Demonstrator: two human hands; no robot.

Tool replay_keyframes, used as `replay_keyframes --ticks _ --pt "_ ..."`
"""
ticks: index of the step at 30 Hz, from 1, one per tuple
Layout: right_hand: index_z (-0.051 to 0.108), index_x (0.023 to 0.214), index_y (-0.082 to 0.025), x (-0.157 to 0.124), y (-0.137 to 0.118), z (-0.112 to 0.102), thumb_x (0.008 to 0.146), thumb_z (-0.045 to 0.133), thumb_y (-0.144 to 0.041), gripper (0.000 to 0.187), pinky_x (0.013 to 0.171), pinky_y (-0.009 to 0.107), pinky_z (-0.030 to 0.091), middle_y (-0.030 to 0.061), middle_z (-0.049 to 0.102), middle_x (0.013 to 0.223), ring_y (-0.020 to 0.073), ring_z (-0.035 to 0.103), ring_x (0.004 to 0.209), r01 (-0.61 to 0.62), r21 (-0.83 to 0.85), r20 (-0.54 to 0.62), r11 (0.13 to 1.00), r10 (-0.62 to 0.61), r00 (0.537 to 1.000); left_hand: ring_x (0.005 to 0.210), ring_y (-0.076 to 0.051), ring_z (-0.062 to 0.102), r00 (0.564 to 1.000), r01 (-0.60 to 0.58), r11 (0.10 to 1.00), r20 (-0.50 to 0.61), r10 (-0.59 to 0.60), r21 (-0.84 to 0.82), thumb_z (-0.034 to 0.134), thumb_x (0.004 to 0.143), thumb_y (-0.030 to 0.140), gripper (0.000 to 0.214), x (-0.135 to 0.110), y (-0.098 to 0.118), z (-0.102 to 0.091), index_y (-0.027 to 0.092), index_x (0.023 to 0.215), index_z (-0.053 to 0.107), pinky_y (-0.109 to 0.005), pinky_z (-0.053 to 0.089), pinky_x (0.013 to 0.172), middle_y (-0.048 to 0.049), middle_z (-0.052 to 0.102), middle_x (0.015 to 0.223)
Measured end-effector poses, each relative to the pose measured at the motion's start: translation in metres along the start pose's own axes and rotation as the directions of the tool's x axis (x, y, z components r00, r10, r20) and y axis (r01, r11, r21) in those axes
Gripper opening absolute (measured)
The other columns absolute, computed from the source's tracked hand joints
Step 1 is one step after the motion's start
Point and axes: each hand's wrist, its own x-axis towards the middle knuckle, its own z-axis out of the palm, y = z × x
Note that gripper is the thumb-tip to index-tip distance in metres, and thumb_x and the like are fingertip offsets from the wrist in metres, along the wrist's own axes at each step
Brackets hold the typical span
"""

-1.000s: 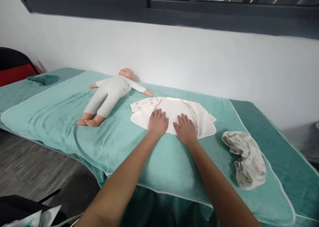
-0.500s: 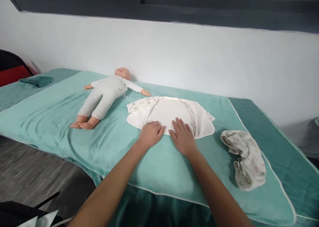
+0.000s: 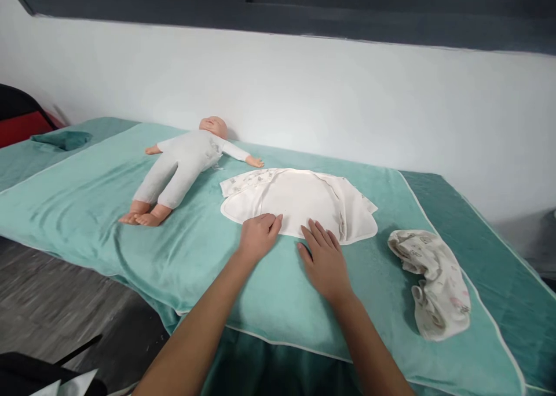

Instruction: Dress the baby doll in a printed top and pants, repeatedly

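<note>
A white baby shirt [image 3: 299, 194] lies spread open with its plain inner side up; small prints show on one sleeve. At its lower left edge, my left hand [image 3: 259, 237] rests with the fingers curled onto the cloth and the thumb pointing out. My right hand [image 3: 325, 257] is open, its straight fingers touching the lower edge a little right of the middle. Left of the shirt, a baby doll [image 3: 186, 158] with a white cloth body lies on its back, arms spread, one hand close to the shirt's sleeve.
A rolled, printed cloth garment [image 3: 434, 280] lies on the right of the teal blanket [image 3: 99, 187]. A small dark green cloth [image 3: 63, 140] sits at the far left, near a red and black chair back [image 3: 19, 121]. Behind the bed runs a white wall [image 3: 347, 101].
My right hand has drawn back toward me, from lying on the shirt to its lower edge. My left hand has shifted slightly left and its fingers are more curled.
</note>
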Motion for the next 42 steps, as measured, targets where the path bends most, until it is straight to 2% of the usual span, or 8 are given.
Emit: replay_keyframes --ticks 10,15,19,24,29,37,39,42 --pt "0.066 0.129 -0.022 -0.001 0.004 0.001 0.099 0.048 -0.033 0.037 0.117 0.053 0.039 0.0118 0.060 0.146 0.0282 0.051 0.140 -0.064 0.334 -0.153 0.940 0.121 0.981 0.053 -0.012 0.028 0.989 0.148 0.969 0.020 -0.147 -0.198 0.041 0.097 0.045 0.050 0.003 0.000 -0.005 0.021 0.057 0.026 -0.032 0.018 0.058 0.0026 0.030 0.052" --pt "0.061 0.129 -0.020 0.020 0.056 -0.013 0.091 0.055 -0.039 0.043 0.099 0.046 0.053 0.0145 0.064 0.136 0.0265 0.063 0.121 -0.253 0.627 -0.284 0.737 0.518 0.807 0.052 -0.013 0.034 0.977 0.213 0.945 0.067 -0.203 -0.248 0.041 0.095 0.048 0.050 0.005 -0.003 -0.006 0.021 0.055 0.029 -0.031 0.022 0.059 0.0020 0.035 0.050" --pt "0.055 0.134 -0.010 0.056 0.120 -0.037 0.085 0.058 -0.037 0.057 0.101 0.047 0.048 0.0237 0.057 0.136 0.0306 0.062 0.116 -0.516 0.386 -0.350 0.765 0.639 0.685 0.055 -0.014 0.044 0.967 0.256 0.931 0.093 -0.239 -0.261 0.041 0.095 0.048 0.050 0.007 -0.003 -0.007 0.021 0.052 0.040 -0.030 0.027 0.059 0.0000 0.047 0.051" --pt "0.060 0.130 -0.007 0.077 0.157 -0.042 0.087 0.058 -0.039 0.054 0.096 0.053 0.047 0.0269 0.066 0.119 0.0376 0.064 0.110 -0.755 0.144 -0.129 0.640 0.769 0.627 0.056 -0.014 0.048 0.964 0.266 0.926 0.087 -0.252 -0.269 0.042 0.094 0.047 0.050 0.008 -0.001 -0.009 0.021 0.052 0.047 -0.029 0.030 0.059 -0.0002 0.049 0.051" --pt "0.070 0.114 -0.019 0.075 0.169 -0.030 0.085 0.055 -0.032 0.035 0.091 0.043 0.049 0.0124 0.072 0.100 0.0280 0.065 0.094 -0.715 0.216 -0.206 0.665 0.747 0.632 0.055 -0.014 0.045 0.963 0.269 0.927 0.083 -0.256 -0.263 0.044 0.094 0.047 0.049 0.007 -0.001 -0.009 0.021 0.053 0.049 -0.029 0.030 0.059 0.0008 0.046 0.049" --pt "0.063 0.124 -0.013 0.071 0.197 -0.019 0.076 0.044 -0.016 0.052 0.101 0.045 0.046 0.0151 0.065 0.120 0.0244 0.060 0.104 -0.443 0.362 -0.608 0.820 0.568 0.555 0.054 -0.013 0.043 0.959 0.281 0.928 0.085 -0.269 -0.244 0.044 0.094 0.047 0.049 0.008 -0.001 -0.008 0.020 0.054 0.050 -0.029 0.030 0.059 0.0017 0.042 0.048" --pt "0.064 0.124 -0.013 0.070 0.195 -0.017 0.075 0.047 -0.017 0.052 0.104 0.047 0.045 0.0169 0.063 0.127 0.0268 0.058 0.116 -0.434 0.328 -0.599 0.839 0.540 0.592 0.054 -0.013 0.042 0.959 0.283 0.927 0.081 -0.271 -0.247 0.044 0.094 0.048 0.049 0.008 -0.001 -0.009 0.020 0.054 0.050 -0.029 0.029 0.058 0.0021 0.041 0.048" --pt "0.063 0.127 -0.015 0.071 0.184 -0.015 0.082 0.045 -0.020 0.048 0.114 0.047 0.039 0.0158 0.058 0.140 0.0263 0.050 0.133 -0.393 0.258 -0.505 0.883 0.470 0.724 0.053 -0.013 0.041 0.959 0.285 0.924 0.078 -0.274 -0.256 0.044 0.094 0.048 0.048 0.007 0.000 -0.009 0.020 0.054 0.050 -0.029 0.028 0.059 0.0027 0.039 0.048"
